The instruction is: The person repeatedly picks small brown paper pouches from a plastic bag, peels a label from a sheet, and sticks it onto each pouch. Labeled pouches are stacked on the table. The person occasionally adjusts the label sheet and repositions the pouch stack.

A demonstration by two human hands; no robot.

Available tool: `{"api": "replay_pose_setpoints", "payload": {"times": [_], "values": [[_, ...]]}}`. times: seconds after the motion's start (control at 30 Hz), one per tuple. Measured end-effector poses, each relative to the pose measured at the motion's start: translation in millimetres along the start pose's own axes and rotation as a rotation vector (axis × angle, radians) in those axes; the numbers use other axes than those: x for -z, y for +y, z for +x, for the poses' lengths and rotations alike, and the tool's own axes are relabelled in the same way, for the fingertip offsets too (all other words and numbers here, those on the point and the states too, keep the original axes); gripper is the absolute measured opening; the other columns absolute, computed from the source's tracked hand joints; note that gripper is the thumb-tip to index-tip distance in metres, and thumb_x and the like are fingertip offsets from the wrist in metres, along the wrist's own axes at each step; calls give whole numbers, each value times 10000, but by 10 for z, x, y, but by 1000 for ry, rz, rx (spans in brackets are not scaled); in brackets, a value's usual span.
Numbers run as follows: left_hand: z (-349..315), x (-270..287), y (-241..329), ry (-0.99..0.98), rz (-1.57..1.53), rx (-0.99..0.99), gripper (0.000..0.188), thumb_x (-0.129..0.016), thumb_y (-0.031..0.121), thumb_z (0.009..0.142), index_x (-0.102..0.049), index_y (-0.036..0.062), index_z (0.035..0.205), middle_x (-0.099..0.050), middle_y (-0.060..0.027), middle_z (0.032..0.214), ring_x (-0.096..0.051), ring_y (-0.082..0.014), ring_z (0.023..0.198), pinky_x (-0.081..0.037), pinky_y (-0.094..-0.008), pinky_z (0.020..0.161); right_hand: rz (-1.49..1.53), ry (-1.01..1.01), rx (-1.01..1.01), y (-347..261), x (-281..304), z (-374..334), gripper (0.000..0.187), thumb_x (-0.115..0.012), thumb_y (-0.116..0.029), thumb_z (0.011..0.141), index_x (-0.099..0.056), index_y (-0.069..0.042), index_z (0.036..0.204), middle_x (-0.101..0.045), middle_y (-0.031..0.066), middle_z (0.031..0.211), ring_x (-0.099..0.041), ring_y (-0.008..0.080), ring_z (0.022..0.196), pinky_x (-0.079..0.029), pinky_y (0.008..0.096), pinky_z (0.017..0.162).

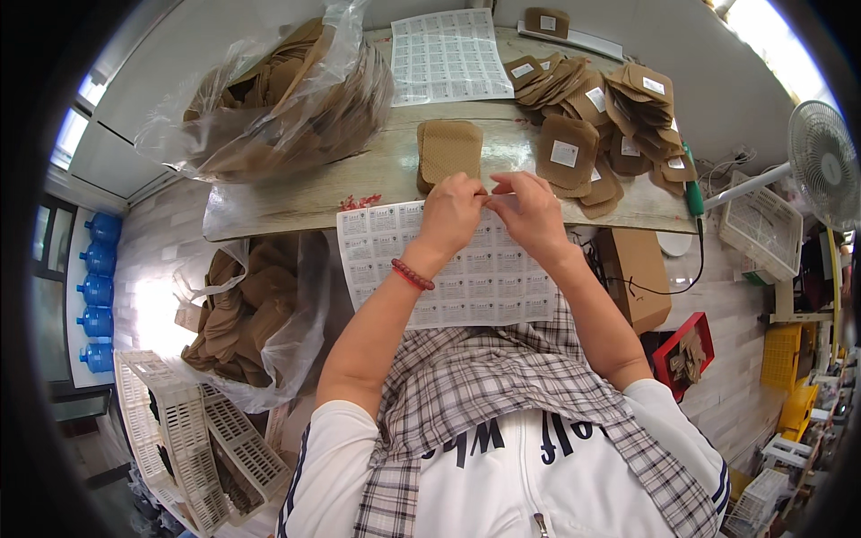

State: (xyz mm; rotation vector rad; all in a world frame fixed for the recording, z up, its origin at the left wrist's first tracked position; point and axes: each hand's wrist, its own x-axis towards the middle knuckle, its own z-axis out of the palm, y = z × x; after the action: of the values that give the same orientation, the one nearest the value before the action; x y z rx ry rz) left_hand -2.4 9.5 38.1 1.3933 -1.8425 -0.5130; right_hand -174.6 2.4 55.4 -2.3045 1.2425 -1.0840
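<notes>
A white sheet of printed labels (372, 260) spans from the table's near edge down over my lap. At its upper edge my left hand (453, 213), with a red bead bracelet at the wrist, is closed on the sheet. Meeting it there, my right hand (531, 211) pinches thumb and fingers together; what lies between them is too small to make out. Just beyond my hands sits a small stack of brown rounded pads (451, 148) with a textured face. To its right, several brown pads with white labels (567, 154) lie in overlapping heaps.
A clear plastic bag of brown pads (287, 99) stands on the table (296, 204) at left, another bag (260, 309) below it. A second label sheet (451, 58) lies at the back. Right are a green-handled tool (693, 193), a cardboard box (635, 278) and a fan (825, 166).
</notes>
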Motion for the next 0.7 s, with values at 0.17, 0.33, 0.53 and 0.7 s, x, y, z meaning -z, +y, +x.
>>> {"api": "replay_pose_setpoints", "payload": {"times": [0.17, 0.33, 0.53, 0.7], "values": [[-149, 254, -84, -23, 62, -48, 130, -635, 145, 859, -702, 46, 911, -660, -102, 874, -623, -293, 865, -467, -384, 780, 137, 13, -54, 225, -155, -87, 208, -764, -63, 755, -704, -86, 953, -671, 52, 868, -614, 262, 854, -493, 360, 771], [-236, 354, -166, -55, 43, 69, 144, -644, 154, 859, -706, 47, 934, -670, -95, 878, -637, -282, 836, -486, -381, 740, -24, 146, 308, 239, -250, -75, 171, -734, -26, 744, -717, -87, 903, -667, 37, 859, -630, 243, 802, -505, 356, 725], [-210, 292, -222, -53, -8, 123, 151, -658, 167, 856, -703, 41, 927, -683, -85, 866, -664, -269, 800, -506, -364, 710, -218, 219, 436, 258, -275, -171, 215, -711, -1, 713, -711, -66, 918, -689, 41, 927, -672, 237, 792, -552, 334, 744], [-192, 313, -201, -81, 6, 160, 147, -659, 167, 853, -704, 45, 922, -686, -82, 865, -665, -269, 803, -508, -365, 713, -196, 238, 455, 267, -297, -166, 207, -718, -5, 720, -710, -67, 917, -691, 44, 930, -674, 241, 800, -553, 332, 737]]}}
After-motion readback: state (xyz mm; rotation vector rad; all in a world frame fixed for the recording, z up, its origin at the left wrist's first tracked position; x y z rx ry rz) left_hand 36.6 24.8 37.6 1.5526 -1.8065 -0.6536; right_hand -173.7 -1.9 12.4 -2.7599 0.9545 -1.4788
